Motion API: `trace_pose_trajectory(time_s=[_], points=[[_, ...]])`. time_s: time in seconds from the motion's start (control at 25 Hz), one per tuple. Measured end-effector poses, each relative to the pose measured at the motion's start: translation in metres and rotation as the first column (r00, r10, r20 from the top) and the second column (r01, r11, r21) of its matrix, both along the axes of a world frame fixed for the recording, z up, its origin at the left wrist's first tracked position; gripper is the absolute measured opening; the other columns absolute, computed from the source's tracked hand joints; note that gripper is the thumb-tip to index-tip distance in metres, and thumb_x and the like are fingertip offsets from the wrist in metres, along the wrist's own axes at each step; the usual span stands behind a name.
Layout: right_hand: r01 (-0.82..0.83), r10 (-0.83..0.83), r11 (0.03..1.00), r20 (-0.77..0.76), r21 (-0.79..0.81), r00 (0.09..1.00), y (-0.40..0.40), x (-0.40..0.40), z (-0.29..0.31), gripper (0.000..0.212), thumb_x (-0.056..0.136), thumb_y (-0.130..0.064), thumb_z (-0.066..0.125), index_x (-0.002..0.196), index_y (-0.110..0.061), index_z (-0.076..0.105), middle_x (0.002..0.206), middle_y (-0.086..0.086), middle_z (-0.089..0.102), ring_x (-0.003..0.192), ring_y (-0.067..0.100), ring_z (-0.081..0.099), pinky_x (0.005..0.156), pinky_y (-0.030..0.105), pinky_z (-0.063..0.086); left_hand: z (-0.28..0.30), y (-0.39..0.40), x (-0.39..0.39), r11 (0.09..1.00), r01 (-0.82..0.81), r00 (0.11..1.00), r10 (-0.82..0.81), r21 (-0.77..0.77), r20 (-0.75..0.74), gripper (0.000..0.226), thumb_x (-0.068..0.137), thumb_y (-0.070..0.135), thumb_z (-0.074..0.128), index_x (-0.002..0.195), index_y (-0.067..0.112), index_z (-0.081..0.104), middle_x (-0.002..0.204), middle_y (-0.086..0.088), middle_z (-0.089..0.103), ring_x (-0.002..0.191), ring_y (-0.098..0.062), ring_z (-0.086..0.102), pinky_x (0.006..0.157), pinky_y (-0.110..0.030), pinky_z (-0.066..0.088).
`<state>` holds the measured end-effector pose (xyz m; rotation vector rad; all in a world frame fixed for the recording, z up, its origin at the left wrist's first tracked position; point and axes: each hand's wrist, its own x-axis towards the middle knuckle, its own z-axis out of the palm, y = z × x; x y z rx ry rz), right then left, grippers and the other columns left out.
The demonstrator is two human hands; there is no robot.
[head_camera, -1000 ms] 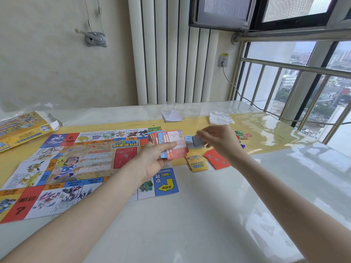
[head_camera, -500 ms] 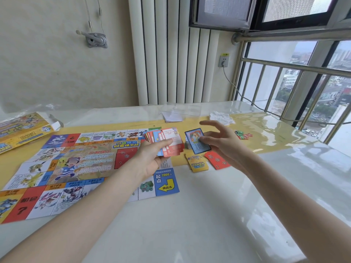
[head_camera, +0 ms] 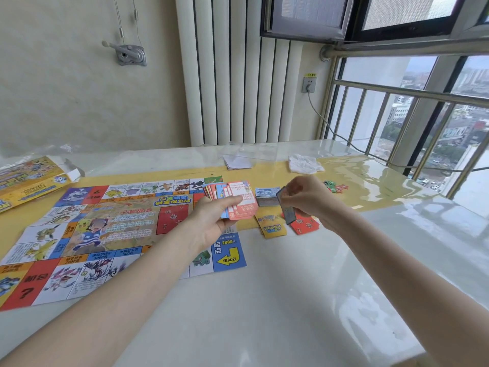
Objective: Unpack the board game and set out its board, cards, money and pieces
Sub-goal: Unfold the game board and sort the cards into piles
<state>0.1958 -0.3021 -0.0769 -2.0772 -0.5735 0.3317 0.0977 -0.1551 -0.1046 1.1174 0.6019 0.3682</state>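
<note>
Two hands are up over the surface (head_camera: 277,313): your left hand (head_camera: 211,221) grips a fan of cards (head_camera: 232,200) above the board's (head_camera: 105,234) right edge, and your right hand (head_camera: 309,200) pinches one dark card (head_camera: 286,209), tilted on edge, just beside the fan. Three card piles lie under and beside that hand, namely one blue-topped stack (head_camera: 267,197), one yellow pile (head_camera: 272,225) and one red pile (head_camera: 304,223). One cluster of small green and red pieces (head_camera: 334,186) sits further right, and one flattened box (head_camera: 26,181) lies at the far left.
</note>
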Motion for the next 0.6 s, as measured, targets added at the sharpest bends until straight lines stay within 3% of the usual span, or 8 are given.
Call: trace_pose_trajectory(time_s=[0.2,0.32,0.4,0.48,0.6], points=[[-0.121,0.115,0.990,-0.086,-0.074,0.990,0.006,-0.017,0.012,0.012,0.081,-0.005,0.060,0.077,-0.008,0.049,0.068,0.008,0.060,0.037,0.009,0.040,0.035,0.018,0.030,0.002,-0.008,-0.002,0.998,0.052,0.999,-0.052,0.033,-0.016,0.016,0.080,-0.004,0.065,0.080,0.011,0.059,0.056,0.000,0.067,0.059,-0.016,0.063,0.065,-0.030,0.051],[-0.234,0.200,0.958,-0.204,-0.163,0.958,-0.006,-0.021,0.014,0.020,0.080,-0.019,0.070,0.077,-0.005,0.058,0.071,0.010,0.065,0.046,0.013,0.059,0.050,0.021,0.048,0.005,-0.010,-0.009,0.999,0.045,0.999,-0.045,0.014,-0.006,0.019,0.081,-0.006,0.063,0.077,0.011,0.054,0.051,0.000,0.066,0.052,-0.013,0.063,0.063,-0.029,0.052],[-0.256,0.207,0.943,-0.227,-0.214,0.952,-0.016,-0.022,0.011,0.020,0.076,-0.017,0.075,0.083,-0.005,0.061,0.073,0.011,0.067,0.055,0.015,0.066,0.060,0.022,0.053,0.004,-0.010,-0.014,0.998,0.056,0.998,-0.056,0.016,-0.004,0.020,0.082,-0.005,0.063,0.078,0.012,0.053,0.050,0.001,0.066,0.046,-0.011,0.063,0.056,-0.027,0.053],[-0.192,0.154,0.950,-0.167,-0.244,0.974,-0.023,-0.022,0.003,0.019,0.074,-0.004,0.074,0.084,-0.006,0.057,0.065,0.011,0.062,0.043,0.012,0.060,0.047,0.019,0.049,0.002,-0.011,-0.019,0.998,0.054,0.999,-0.054,0.008,0.003,0.018,0.082,-0.006,0.062,0.080,0.010,0.054,0.050,0.000,0.066,0.044,-0.011,0.064,0.047,-0.022,0.053],[-0.071,0.071,0.921,-0.014,-0.383,0.997,-0.032,-0.016,-0.004,0.015,0.073,-0.001,0.073,0.080,-0.003,0.060,0.048,0.007,0.056,0.030,0.008,0.051,0.035,0.014,0.038,-0.001,-0.016,-0.023,0.998,0.065,0.998,-0.065,0.011,-0.001,0.016,0.082,-0.006,0.062,0.086,0.008,0.056,0.055,-0.002,0.068,0.045,-0.011,0.065,0.047,-0.024,0.054]])
